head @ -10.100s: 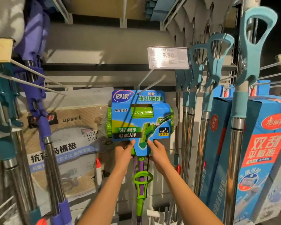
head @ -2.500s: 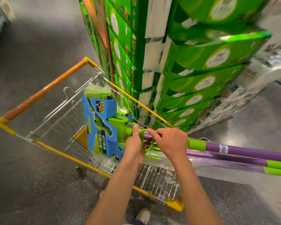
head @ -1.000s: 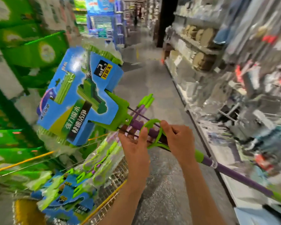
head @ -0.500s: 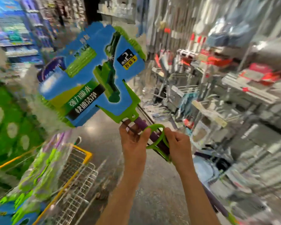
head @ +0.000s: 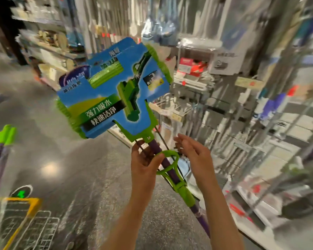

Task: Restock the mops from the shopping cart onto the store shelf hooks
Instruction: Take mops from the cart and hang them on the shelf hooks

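L hand (head: 145, 160) grips mop (head: 114, 91) neck; R hand (head: 193, 152) loose beside.

Bare aisle floor (head: 65, 145) leftward

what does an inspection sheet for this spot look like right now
surface: grey speckled floor, glare patch on it
job's things: mop held up tilted, blue card sleeve on its head; another mop handle above the cart at lower left
clutter: nothing seen
grips: left hand grips the mop pole at the green ring; right hand open beside it, fingers relaxed
cables: nothing seen
surroundings: store shelf at right, blurred by motion; hooks not clear
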Motion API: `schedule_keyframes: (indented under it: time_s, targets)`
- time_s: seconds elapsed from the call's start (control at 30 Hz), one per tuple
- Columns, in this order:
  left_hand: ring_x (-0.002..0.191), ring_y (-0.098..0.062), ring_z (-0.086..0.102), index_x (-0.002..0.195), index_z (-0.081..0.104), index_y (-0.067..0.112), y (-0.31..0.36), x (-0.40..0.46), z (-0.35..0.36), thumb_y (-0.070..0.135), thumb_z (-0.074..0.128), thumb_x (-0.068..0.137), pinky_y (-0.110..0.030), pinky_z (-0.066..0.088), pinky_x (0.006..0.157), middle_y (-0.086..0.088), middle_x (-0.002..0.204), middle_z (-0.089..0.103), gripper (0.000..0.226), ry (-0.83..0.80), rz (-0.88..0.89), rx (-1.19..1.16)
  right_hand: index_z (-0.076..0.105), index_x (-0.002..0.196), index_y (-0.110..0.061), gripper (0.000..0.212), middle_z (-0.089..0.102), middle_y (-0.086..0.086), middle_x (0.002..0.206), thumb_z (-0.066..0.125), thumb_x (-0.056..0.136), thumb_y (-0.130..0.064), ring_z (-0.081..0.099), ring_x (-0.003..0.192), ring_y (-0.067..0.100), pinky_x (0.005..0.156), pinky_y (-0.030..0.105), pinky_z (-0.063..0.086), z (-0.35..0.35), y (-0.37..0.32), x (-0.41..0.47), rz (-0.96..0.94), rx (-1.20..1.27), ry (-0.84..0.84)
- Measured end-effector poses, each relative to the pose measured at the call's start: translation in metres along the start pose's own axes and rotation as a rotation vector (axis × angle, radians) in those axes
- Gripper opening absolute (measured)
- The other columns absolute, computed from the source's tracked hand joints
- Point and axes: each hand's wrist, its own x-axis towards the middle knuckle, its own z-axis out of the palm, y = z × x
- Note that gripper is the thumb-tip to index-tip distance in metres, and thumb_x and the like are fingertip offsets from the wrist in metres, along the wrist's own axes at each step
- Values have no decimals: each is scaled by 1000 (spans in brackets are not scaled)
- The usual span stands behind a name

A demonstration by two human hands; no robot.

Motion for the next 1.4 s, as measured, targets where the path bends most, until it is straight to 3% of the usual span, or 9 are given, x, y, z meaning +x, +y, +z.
schedule_keyframes:
  time_s: [0.17,0.43,0.6,0.73,0.87,1.0,1.07,1.2,1.4]
  targets:
    - [91,-18,72,129,51,15,-12,0,32,-15,66,85,-32,57,79,0,95,76,55,-201,-48,-43,72,100,-47,26,75,-13,110,54,102,-28,67,111,7,102,35,50,-22,-22,6,-38,-36,12]
    - [99,-24,72,120,56,33,-17,18,80,-10,73,80,-27,58,82,-7,106,76,61,-474,-84,11,75,97,-37,26,77,-6,104,55,95,-53,71,102,11,97,37,54,-63,-44,29,3,38,240]
    - [103,-29,70,137,49,24,-19,39,102,9,78,79,-42,58,91,-17,113,70,66,-670,-114,30,69,121,-16,29,75,0,109,58,100,-32,71,102,14,88,31,57,-80,-55,55,-4,82,364]
    - [100,-31,70,135,48,17,-24,59,115,20,80,76,-50,58,90,-16,109,70,66,-791,-84,81,70,111,-12,17,76,7,104,60,100,-20,72,94,17,87,36,59,-90,-58,67,-15,25,453]
    - [99,-19,70,137,46,14,-33,76,122,1,76,85,-35,58,87,-4,106,71,62,-892,-76,105,69,108,-9,13,74,7,100,62,98,-15,71,90,16,79,32,58,-94,-53,72,-9,108,501]
    - [70,8,59,123,51,8,-31,88,128,5,55,101,-12,47,68,6,81,58,23,-939,-22,168,69,105,-9,12,74,3,95,63,96,-13,70,88,14,75,30,58,-92,-45,72,-21,153,570]
    - [63,8,53,106,55,8,-32,96,131,17,43,106,-11,42,65,6,76,52,14,-917,-16,214,69,98,-10,8,74,0,87,62,97,-11,70,84,13,74,30,58,-90,-40,70,-22,159,610]
    - [79,3,66,105,66,11,-36,107,142,45,44,101,-23,53,78,4,90,71,40,-825,-167,175,69,99,-7,9,74,3,88,62,97,-10,70,84,17,77,33,58,-87,-28,66,-35,156,690]
    - [101,-11,71,109,70,27,-41,119,169,36,62,97,-34,56,92,6,103,76,17,-893,-174,30,70,102,-6,11,75,2,91,60,97,-7,72,88,17,79,36,59,-97,-20,48,-53,217,778]
